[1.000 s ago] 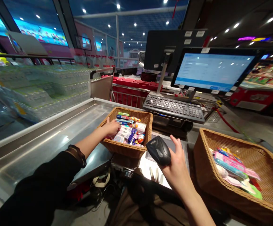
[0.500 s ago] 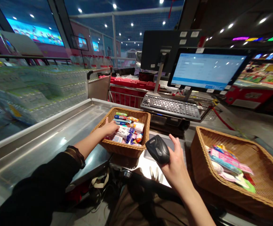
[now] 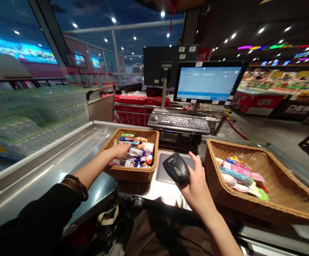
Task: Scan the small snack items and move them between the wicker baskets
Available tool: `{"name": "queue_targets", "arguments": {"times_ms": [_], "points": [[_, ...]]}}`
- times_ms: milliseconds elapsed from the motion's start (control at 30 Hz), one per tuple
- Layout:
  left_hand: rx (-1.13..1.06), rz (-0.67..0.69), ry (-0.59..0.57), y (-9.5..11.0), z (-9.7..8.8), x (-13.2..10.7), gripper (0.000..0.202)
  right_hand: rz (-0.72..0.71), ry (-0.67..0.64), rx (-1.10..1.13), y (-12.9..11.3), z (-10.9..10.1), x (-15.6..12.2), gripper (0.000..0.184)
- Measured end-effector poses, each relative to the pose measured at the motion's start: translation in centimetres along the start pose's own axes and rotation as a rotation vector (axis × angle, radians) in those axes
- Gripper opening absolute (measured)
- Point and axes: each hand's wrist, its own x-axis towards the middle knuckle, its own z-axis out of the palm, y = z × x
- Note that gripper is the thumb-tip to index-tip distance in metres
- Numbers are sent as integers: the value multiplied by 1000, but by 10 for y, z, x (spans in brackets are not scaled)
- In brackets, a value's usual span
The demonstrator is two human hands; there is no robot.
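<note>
My right hand (image 3: 195,179) is wrapped round a black handheld barcode scanner (image 3: 176,168), held over the counter with its head pointing left. My left hand (image 3: 121,150) reaches into the left wicker basket (image 3: 133,174), with the thumb apart from the fingers. Beneath those fingers lies a light blue packet (image 3: 134,143), among several small colourful packaged goods (image 3: 141,156). The fingertips are partly hidden, and I see nothing lifted. To the right of the scanner stands a larger wicker basket (image 3: 285,170) with pink, blue and green packages (image 3: 239,170) in its left part.
A keyboard (image 3: 179,121) and a lit monitor (image 3: 207,83) stand behind the baskets. A grey pad (image 3: 163,170) lies under the scanner. The metal counter (image 3: 90,149) has a raised edge on the left. Beyond it are stacked bottle packs (image 3: 37,113) and a shopping cart (image 3: 133,113).
The view has turned right, so the scene sits further left. My left hand has shifted slightly within the basket towards its back. My right hand still holds the scanner in much the same place.
</note>
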Motion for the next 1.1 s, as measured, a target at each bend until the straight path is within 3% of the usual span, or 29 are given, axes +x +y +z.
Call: {"name": "queue_targets", "arguments": {"times_ms": [333,567,667,867,1100], "points": [[155,58,12,7,17,1,23,58,69,-2,4,-12,-9,39],[213,197,422,8,5,-2,31,49,58,-12,7,-15,-9,36],[184,221,536,24,-11,-3,30,14,70,-36,12,-20,-7,34],[126,283,624,70,-43,-6,24,-63,134,-104,19,-29,-6,39],[67,387,675,113,-52,3,22,-37,181,-142,13,-36,-11,42]]}}
